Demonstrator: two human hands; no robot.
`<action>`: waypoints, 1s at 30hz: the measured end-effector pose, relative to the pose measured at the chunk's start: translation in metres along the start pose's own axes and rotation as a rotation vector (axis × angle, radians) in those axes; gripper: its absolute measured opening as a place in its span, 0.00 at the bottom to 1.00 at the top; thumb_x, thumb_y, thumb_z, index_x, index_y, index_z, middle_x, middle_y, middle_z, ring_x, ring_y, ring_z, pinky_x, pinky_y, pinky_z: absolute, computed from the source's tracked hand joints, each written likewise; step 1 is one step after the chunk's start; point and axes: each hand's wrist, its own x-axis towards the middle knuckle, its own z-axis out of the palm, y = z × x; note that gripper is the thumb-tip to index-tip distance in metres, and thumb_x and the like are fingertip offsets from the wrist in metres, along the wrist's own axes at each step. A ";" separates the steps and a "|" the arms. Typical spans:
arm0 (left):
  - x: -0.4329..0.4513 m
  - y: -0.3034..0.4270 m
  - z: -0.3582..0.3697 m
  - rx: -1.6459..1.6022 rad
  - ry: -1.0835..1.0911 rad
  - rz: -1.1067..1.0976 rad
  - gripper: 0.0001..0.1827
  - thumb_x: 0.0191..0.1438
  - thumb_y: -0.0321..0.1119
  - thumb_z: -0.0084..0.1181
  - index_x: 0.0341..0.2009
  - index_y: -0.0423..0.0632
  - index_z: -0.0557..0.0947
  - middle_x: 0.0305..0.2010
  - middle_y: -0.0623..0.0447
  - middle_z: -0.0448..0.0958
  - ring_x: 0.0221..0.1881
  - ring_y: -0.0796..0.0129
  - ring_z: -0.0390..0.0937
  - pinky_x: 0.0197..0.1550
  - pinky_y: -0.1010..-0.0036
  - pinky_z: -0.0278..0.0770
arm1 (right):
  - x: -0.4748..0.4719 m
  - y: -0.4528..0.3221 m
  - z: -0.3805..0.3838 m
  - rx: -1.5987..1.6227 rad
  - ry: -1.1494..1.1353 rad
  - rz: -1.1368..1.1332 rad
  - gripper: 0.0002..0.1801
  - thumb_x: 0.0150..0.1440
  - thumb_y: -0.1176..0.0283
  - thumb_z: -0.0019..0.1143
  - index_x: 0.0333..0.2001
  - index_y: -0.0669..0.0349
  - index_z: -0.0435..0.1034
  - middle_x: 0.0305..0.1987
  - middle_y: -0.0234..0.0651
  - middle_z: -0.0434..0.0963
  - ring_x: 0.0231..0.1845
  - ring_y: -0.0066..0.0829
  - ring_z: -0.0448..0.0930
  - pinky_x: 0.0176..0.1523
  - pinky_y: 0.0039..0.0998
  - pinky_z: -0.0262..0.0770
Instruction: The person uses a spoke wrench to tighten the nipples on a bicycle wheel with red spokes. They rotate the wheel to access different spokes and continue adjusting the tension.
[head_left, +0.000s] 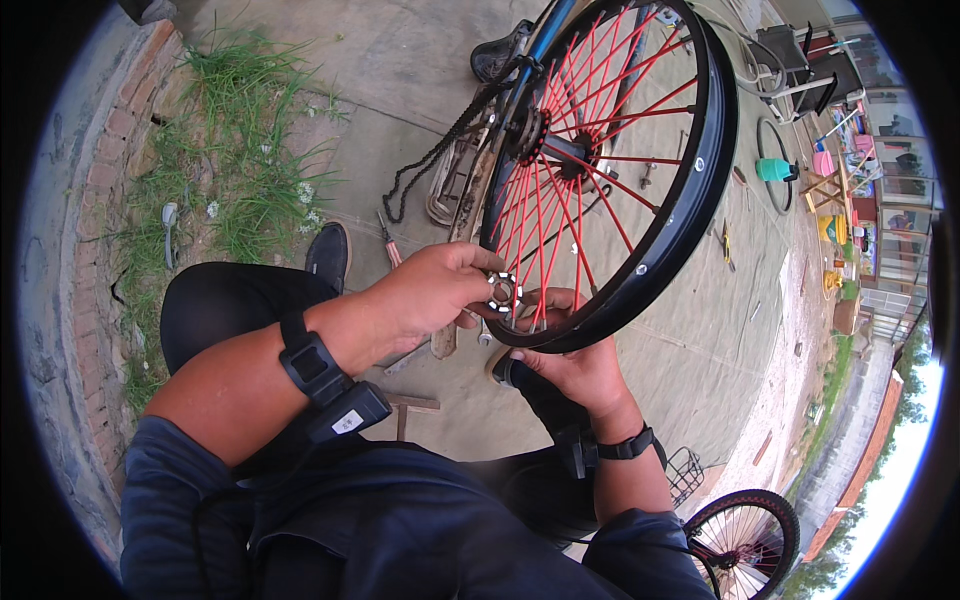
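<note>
A bicycle wheel with a black rim (709, 202) and red spokes (622, 160) stands before me on a bicycle frame, without a tyre. Between the thumb and fingers of my left hand (431, 292) is a round spoke wrench (504, 291) with white marks, held at the spokes by the rim's near edge. My right hand (581, 371) grips the lower rim, its thumb below and its fingers reaching among the spokes. The hub (566, 150) is bare in the middle. A loose black chain (439, 154) hangs beside the frame on the left.
A pink-handled tool (391, 246) and a wrench (485, 338) lie on the ground near my hands. Yellow-handled pliers (727, 246), a teal bottle (774, 169) and a folding chair (821, 79) are at right. Another bicycle wheel (784, 517) is lower right. Grass (247, 112) grows along the left bricks.
</note>
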 end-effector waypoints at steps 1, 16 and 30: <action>0.001 -0.002 -0.001 0.029 -0.013 0.023 0.19 0.62 0.24 0.51 0.58 0.39 0.78 0.47 0.52 0.82 0.41 0.71 0.83 0.40 0.76 0.80 | 0.000 0.000 0.000 0.004 -0.002 0.005 0.35 0.51 0.83 0.75 0.60 0.72 0.63 0.49 0.41 0.83 0.53 0.30 0.84 0.58 0.31 0.81; 0.006 -0.020 0.001 -0.017 -0.061 0.088 0.28 0.57 0.20 0.60 0.64 0.36 0.73 0.47 0.51 0.82 0.44 0.71 0.80 0.42 0.77 0.78 | 0.001 -0.004 0.000 0.040 0.010 0.063 0.37 0.50 0.80 0.77 0.60 0.71 0.63 0.51 0.42 0.83 0.54 0.30 0.84 0.57 0.32 0.81; 0.005 -0.015 0.005 -0.006 -0.092 0.084 0.25 0.59 0.21 0.60 0.62 0.34 0.75 0.51 0.46 0.83 0.49 0.69 0.82 0.49 0.76 0.78 | 0.000 0.001 0.005 0.018 0.133 0.017 0.42 0.43 0.69 0.81 0.61 0.66 0.70 0.49 0.41 0.84 0.50 0.34 0.84 0.56 0.32 0.78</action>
